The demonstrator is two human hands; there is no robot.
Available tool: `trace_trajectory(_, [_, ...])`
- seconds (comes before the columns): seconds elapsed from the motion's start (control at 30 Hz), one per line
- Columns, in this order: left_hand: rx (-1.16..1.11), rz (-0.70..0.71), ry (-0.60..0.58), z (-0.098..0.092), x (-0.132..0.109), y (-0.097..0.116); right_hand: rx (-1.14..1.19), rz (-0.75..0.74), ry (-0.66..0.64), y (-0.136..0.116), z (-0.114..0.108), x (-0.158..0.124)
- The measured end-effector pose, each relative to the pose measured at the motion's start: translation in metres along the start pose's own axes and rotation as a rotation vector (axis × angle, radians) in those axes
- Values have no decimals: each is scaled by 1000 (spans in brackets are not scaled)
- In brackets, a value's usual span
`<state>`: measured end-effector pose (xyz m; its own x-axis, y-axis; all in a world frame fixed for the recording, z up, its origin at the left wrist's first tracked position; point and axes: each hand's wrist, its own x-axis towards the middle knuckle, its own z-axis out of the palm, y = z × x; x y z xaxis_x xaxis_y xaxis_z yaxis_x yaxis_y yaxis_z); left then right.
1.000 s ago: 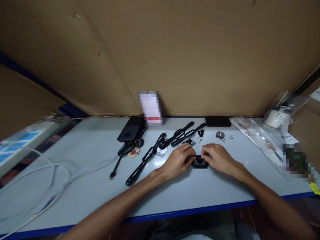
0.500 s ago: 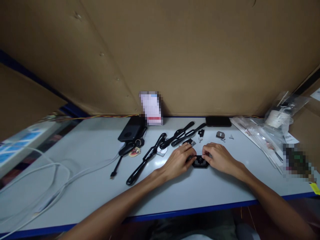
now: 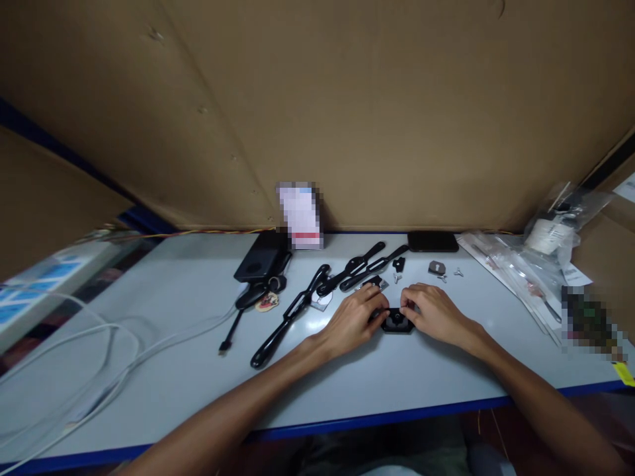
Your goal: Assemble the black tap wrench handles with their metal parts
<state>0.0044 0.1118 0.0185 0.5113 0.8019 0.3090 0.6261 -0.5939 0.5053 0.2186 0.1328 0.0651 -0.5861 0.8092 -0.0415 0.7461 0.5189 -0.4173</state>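
My left hand (image 3: 361, 312) and my right hand (image 3: 430, 312) meet over a small black angular part (image 3: 398, 320) with a round feature at its middle. Fingers of the left hand are pinched at its left side, while the right thumb and fingertips pinch its upper right. The part sits at the tabletop, partly covered by fingers. Behind the left hand lies another small black and silver piece (image 3: 377, 283). Black two-handled tools like spokeshave bodies lie to the left: one nearer body (image 3: 290, 317), and two more bodies (image 3: 351, 266) farther back.
Small metal wing-shaped screws (image 3: 458, 272) and a grey plate (image 3: 437, 268) lie beyond my right hand. A black phone (image 3: 433, 241) rests at the back. Plastic-wrapped packets (image 3: 516, 284) are at right. A black box (image 3: 262, 256) and white cables (image 3: 124, 370) occupy the left.
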Motion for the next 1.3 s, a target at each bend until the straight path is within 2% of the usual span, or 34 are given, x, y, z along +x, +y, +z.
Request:
trace_trajectory(0.2, [-11,-15,-6,-1,0,0,9,-10,10,2,2,1])
trace_trajectory(0.3, [-87,-37,14,-1,1,2,57,-20,34,1,0,0])
trace_trajectory(0.37, [-204,-87,52,-2,2,4,184,-31,73,0,-2,-1])
trace_trajectory(0.5, [-461,-277,172,-6,4,9,602,8,151,2,-7,0])
trace_trajectory(0.67, [-647,-412,298,-6,6,10,800,88,89,3,-3,4])
trace_trajectory(0.73, [-677,-420,291,-5,5,13,829,118,152,1,1,6])
trace_trajectory(0.83, [-686,-398,201,-2,4,20,848,100,252,-2,5,8])
trace_trajectory(0.93, [-615,-295,132,-5,3,24,807,51,262,-3,3,7])
trace_trajectory(1.0, [-540,-252,182,-10,5,19,681,18,252,-2,-1,5])
trace_trajectory(1.07, [-505,-277,254,-16,7,9,486,-15,214,-1,-5,2])
trace_trajectory(1.17, [-539,-349,297,-21,10,-6,242,-45,118,1,-6,0])
trace_trajectory(1.3, [-545,-377,311,-16,10,-10,127,-55,49,-1,1,-1])
